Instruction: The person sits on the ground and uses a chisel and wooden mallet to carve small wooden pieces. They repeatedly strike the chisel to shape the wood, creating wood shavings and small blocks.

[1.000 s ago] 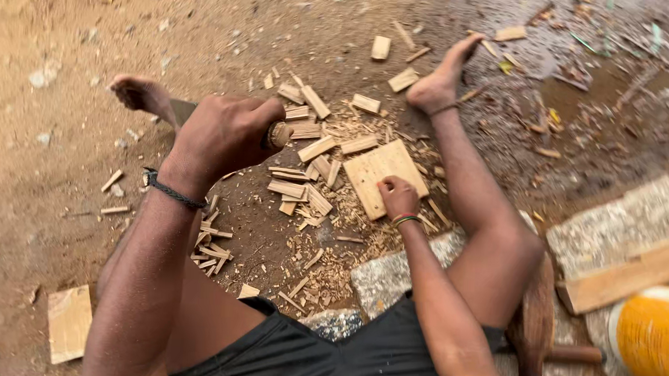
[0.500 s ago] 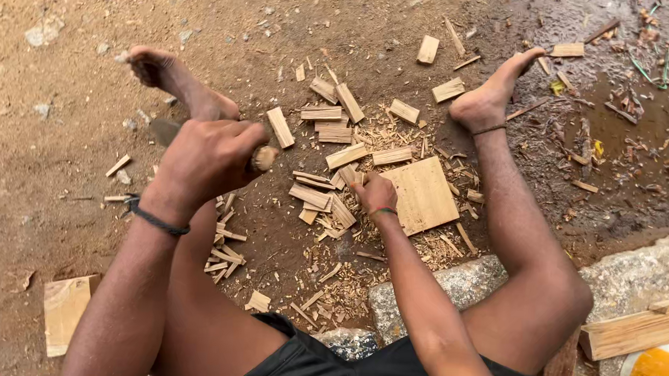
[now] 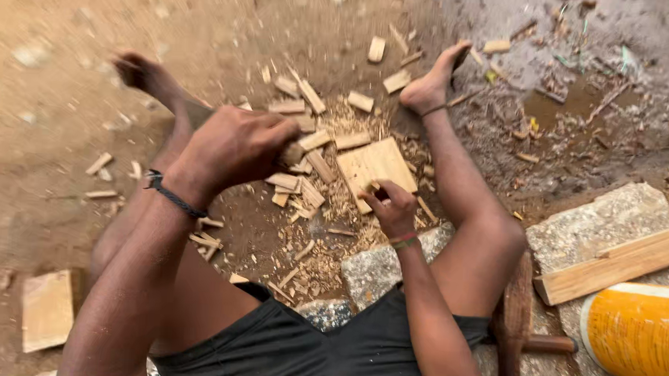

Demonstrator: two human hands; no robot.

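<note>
A: What is the left hand (image 3: 235, 147) doing?

B: It is closing in a fist around the wooden handle of a tool (image 3: 295, 153), raised above the scattered pale wood offcuts (image 3: 305, 181). Only the stub end of that handle is showing, so I cannot tell what kind of tool it is.

A: And the right hand (image 3: 392, 207)?

B: It is pinching a small piece at the near edge of the flat, square, light-coloured wooden board (image 3: 374, 167), fingers curled down onto it.

A: Where is that board lying?

B: It is lying on the brown dirt ground (image 3: 65, 161), between the person's two bare legs, with chips and sawdust lying all around it.

A: What else is sitting nearby?

B: A grey stone block (image 3: 602, 224) is sitting to the right, carrying a long pale wooden plank (image 3: 617, 262), and a yellow plastic container (image 3: 640, 337) is lying just beside them. Another small flat board (image 3: 47, 309) is resting well apart at the lower left.
</note>
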